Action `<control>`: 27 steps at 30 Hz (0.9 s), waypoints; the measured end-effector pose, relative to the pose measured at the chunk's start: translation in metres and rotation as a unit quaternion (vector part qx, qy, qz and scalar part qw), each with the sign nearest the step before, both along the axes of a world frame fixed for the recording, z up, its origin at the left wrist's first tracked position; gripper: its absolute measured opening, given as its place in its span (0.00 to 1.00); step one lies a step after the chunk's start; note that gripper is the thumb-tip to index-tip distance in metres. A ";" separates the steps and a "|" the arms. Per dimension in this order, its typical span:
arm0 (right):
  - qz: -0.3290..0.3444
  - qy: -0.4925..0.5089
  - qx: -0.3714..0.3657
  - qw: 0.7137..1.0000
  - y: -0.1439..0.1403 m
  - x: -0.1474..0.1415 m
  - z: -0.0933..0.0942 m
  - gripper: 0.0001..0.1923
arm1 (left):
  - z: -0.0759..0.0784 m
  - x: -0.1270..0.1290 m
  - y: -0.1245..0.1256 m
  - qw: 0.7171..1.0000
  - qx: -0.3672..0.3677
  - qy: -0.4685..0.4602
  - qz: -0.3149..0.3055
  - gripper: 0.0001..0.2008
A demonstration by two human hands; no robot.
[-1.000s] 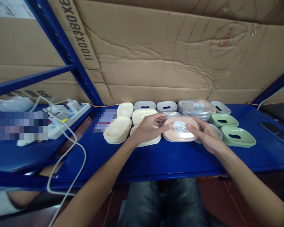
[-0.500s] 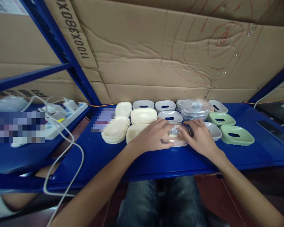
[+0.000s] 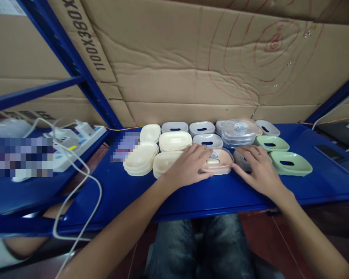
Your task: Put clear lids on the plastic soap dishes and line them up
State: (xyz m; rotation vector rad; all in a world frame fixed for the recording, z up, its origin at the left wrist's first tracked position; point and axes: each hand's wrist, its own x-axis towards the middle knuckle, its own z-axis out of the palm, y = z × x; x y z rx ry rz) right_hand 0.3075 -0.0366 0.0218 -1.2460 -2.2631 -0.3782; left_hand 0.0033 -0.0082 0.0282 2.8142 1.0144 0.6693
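**Pink soap box under both hands**

Pink plastic shows between the fingers of the left hand (image 3: 190, 164), which lies flat and loosely spread over the near left part of a lidded soap box (image 3: 218, 164), fingertips on its clear lid. The right hand (image 3: 258, 168) rests just beside the box's right end, fingers spread and slightly curled, their tips at or near the rim; whether they truly touch it I cannot tell. Neither hand pinches anything.

The box sits on the blue metal shelf (image 3: 192, 193), near its front edge, in the middle of the row. It looks light, stiff and smooth, so it would likely slide under a push, and the thin clear lid could pop off or crack if squeezed. The two short ends look like the safest places to grip it.

Around it stand cream trays (image 3: 142, 159) to the left, grey dishes (image 3: 202, 128) behind, a clear lidded container (image 3: 240, 131) behind right, and green dishes (image 3: 291, 164) further right. A white power strip (image 3: 75, 141) lies well apart on the left.
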 end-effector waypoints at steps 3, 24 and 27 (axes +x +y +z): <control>-0.051 -0.030 -0.001 0.998 -0.011 0.025 -0.005 0.26 | 0.001 0.000 0.000 1.000 0.002 0.017 0.003 0.34; 0.027 -0.008 -0.016 0.999 -0.031 0.057 -0.032 0.21 | 0.008 -0.112 -0.059 0.984 0.000 0.054 0.171 0.28; 0.043 -0.018 -0.020 0.999 -0.031 0.059 -0.033 0.21 | 0.005 -0.114 -0.057 0.985 -0.007 0.048 0.167 0.26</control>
